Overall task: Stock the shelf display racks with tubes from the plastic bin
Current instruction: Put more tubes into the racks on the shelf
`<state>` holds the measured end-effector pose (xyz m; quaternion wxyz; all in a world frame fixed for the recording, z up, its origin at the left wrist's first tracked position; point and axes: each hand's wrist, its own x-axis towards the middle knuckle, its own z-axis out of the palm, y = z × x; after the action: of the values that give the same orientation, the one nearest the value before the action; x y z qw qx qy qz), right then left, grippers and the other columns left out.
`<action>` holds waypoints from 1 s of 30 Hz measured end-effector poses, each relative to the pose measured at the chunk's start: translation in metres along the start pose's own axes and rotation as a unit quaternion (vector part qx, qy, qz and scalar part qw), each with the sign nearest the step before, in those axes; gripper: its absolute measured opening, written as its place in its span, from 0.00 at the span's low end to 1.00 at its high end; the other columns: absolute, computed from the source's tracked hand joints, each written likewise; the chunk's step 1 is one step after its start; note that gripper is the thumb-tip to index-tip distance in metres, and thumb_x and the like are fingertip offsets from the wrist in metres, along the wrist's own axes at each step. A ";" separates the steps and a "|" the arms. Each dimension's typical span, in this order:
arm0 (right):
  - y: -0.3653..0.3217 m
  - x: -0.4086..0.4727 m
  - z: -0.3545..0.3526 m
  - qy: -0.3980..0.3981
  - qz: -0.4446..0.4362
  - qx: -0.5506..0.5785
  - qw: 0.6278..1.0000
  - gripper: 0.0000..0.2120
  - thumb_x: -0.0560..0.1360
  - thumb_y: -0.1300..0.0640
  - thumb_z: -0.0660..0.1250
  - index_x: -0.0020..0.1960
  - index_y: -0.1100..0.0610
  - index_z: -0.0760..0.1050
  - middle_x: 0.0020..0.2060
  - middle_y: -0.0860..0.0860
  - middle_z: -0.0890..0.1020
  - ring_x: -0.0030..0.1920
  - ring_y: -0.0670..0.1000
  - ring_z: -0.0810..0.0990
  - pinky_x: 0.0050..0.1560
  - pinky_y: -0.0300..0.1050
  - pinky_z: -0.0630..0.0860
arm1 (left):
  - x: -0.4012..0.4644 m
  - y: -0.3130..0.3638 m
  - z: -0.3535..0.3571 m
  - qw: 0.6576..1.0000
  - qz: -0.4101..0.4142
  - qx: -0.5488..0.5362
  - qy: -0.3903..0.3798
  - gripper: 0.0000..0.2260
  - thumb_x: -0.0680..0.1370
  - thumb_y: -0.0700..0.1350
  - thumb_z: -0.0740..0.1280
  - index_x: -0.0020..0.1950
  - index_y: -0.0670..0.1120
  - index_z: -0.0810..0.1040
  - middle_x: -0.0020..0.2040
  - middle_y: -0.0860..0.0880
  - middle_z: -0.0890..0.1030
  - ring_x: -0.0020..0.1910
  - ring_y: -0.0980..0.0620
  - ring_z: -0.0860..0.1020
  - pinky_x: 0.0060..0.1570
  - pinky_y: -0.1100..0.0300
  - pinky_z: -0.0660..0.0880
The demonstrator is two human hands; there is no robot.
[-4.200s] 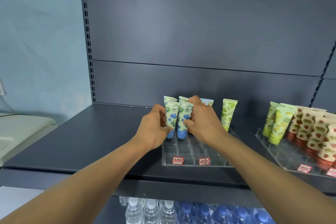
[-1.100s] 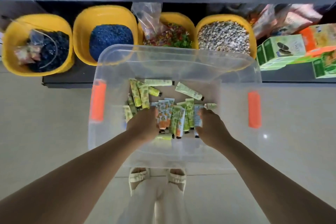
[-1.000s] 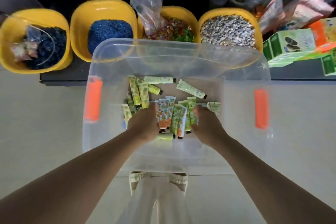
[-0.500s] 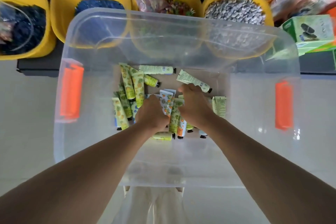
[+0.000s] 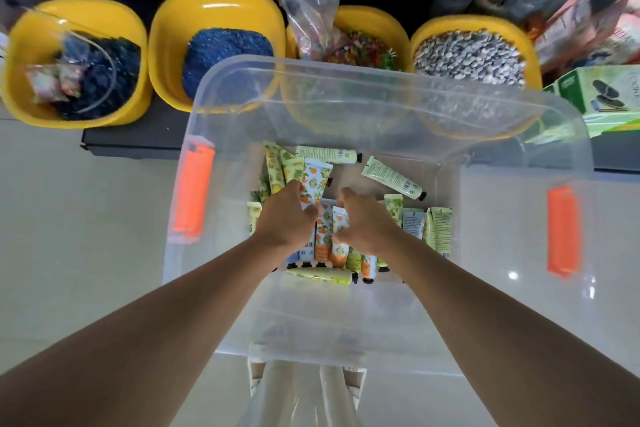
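Note:
A clear plastic bin (image 5: 221,291) with orange latches stands on the floor below me. Several printed tubes (image 5: 439,233) lie loose on its bottom. Both my hands are down inside the bin over the middle of the pile. My left hand (image 5: 282,220) pinches the lower end of an orange-print tube (image 5: 316,182), which points away from me. My right hand (image 5: 365,224) is beside it, fingers curled down onto the tubes with the thumb against another orange-print tube (image 5: 338,218). Its fingertips are hidden, so a grip is unclear. The shelf racks are out of view.
Several yellow bowls (image 5: 214,7) of coloured pebbles sit on the dark bottom shelf (image 5: 138,144) just behind the bin. Green boxes (image 5: 602,94) and snack packs are at the far right. Pale tiled floor surrounds the bin. My feet (image 5: 304,374) are under its near wall.
I turned from the shelf rack down to the bin. Over the last second both hands went into the pile, and my left hand came up pinching an orange-print tube.

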<state>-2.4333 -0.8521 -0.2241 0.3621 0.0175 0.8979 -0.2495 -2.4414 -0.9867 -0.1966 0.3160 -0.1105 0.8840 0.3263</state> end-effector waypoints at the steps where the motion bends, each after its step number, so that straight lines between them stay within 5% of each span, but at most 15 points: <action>1: -0.002 -0.006 -0.005 0.007 -0.007 0.014 1.000 0.20 0.70 0.62 0.72 0.58 0.59 0.68 0.47 0.54 0.76 0.43 0.54 0.75 0.38 0.45 0.71 | -0.004 0.002 -0.004 1.000 -0.006 -0.005 -0.004 0.15 0.78 0.46 0.64 0.62 0.40 0.70 0.49 0.48 0.74 0.41 0.51 0.73 0.38 0.59 0.67; 5: -0.012 -0.039 -0.046 0.064 -0.009 0.081 0.995 0.17 0.69 0.60 0.72 0.56 0.60 0.72 0.48 0.55 0.78 0.46 0.54 0.78 0.40 0.44 0.72 | -0.029 0.019 -0.037 1.000 -0.009 -0.025 0.010 0.17 0.77 0.44 0.66 0.64 0.44 0.70 0.57 0.44 0.77 0.50 0.45 0.75 0.43 0.61 0.67; 9: -0.041 -0.094 -0.122 0.110 -0.038 0.116 0.986 0.27 0.69 0.54 0.75 0.65 0.58 0.72 0.58 0.54 0.77 0.61 0.52 0.74 0.53 0.38 0.67 | -0.068 0.051 -0.087 0.996 0.028 -0.081 0.030 0.15 0.75 0.40 0.67 0.61 0.45 0.71 0.51 0.43 0.78 0.48 0.43 0.77 0.32 0.63 0.68; 12: -0.071 -0.138 -0.182 0.121 -0.087 0.145 0.978 0.15 0.68 0.55 0.75 0.51 0.50 0.74 0.45 0.47 0.76 0.45 0.45 0.75 0.47 0.39 0.67 | -0.107 0.087 -0.134 0.989 0.050 -0.129 0.048 0.14 0.75 0.40 0.67 0.60 0.45 0.70 0.54 0.43 0.75 0.51 0.45 0.75 0.44 0.55 0.73; 16: -0.121 -0.205 -0.258 0.151 -0.133 0.135 0.970 0.14 0.67 0.56 0.74 0.36 0.46 0.69 0.32 0.41 0.71 0.31 0.38 0.68 0.34 0.33 0.64 | -0.164 0.138 -0.200 0.984 0.098 -0.133 0.068 0.21 0.78 0.44 0.65 0.69 0.41 0.66 0.61 0.43 0.73 0.61 0.46 0.72 0.57 0.56 0.69; 20: -0.174 -0.272 -0.325 0.182 -0.177 0.110 0.961 0.07 0.71 0.59 0.71 0.40 0.57 0.72 0.32 0.47 0.74 0.32 0.47 0.72 0.36 0.43 0.70 | -0.215 0.184 -0.265 0.974 0.161 -0.134 0.085 0.15 0.77 0.43 0.65 0.62 0.41 0.72 0.53 0.45 0.77 0.54 0.47 0.75 0.54 0.54 0.70; 24: -0.221 -0.329 -0.378 0.203 -0.203 0.109 0.952 0.07 0.76 0.59 0.67 0.50 0.59 0.70 0.39 0.50 0.75 0.34 0.45 0.75 0.34 0.37 0.77 | -0.261 0.224 -0.328 0.953 0.235 -0.153 0.115 0.06 0.73 0.43 0.69 0.46 0.44 0.74 0.42 0.45 0.79 0.43 0.43 0.77 0.47 0.52 0.73; 27: -0.253 -0.369 -0.410 0.243 -0.202 0.088 0.945 0.09 0.76 0.56 0.67 0.52 0.57 0.69 0.43 0.50 0.75 0.34 0.47 0.76 0.33 0.38 0.76 | -0.301 0.249 -0.375 0.930 0.293 -0.182 0.130 0.11 0.73 0.40 0.70 0.37 0.49 0.69 0.34 0.49 0.71 0.33 0.50 0.69 0.36 0.57 0.67; 30: -0.283 -0.407 -0.437 0.303 -0.215 0.064 0.926 0.09 0.76 0.56 0.67 0.45 0.56 0.67 0.37 0.53 0.73 0.31 0.48 0.73 0.31 0.42 0.72 | -0.336 0.268 -0.415 0.912 0.334 -0.193 0.140 0.13 0.73 0.35 0.69 0.39 0.50 0.70 0.35 0.51 0.73 0.32 0.51 0.70 0.33 0.58 0.69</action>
<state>-2.4734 -0.8375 0.4358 0.0090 -0.0784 0.9293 -0.3609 -2.4906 -1.0549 0.3947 0.0347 0.0877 0.8245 0.5580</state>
